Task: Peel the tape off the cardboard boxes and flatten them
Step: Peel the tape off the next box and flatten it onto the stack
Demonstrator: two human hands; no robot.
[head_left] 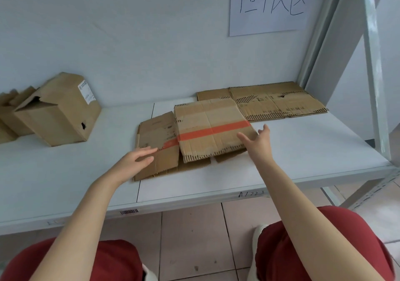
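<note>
A flattened cardboard box (pixel 207 116) lies in the middle of the white shelf, with a strip of orange tape (pixel 214 130) running across it. My left hand (pixel 138 158) rests with straight fingers on its lower left flap. At the box's right front corner, my right hand (pixel 258 143) is spread open, fingers and thumb apart, touching or just over the edge. Another flattened box (pixel 279 102) lies behind, at the back right. An upright, unflattened box (pixel 58 111) with a white label stands at the left.
The white shelf (pixel 303 148) ends in a front edge marked with handwriting and a barcode. More cardboard (pixel 8 109) crowds the far left. A paper sign (pixel 268 3) hangs on the back wall. A metal rack post (pixel 374 64) rises at the right.
</note>
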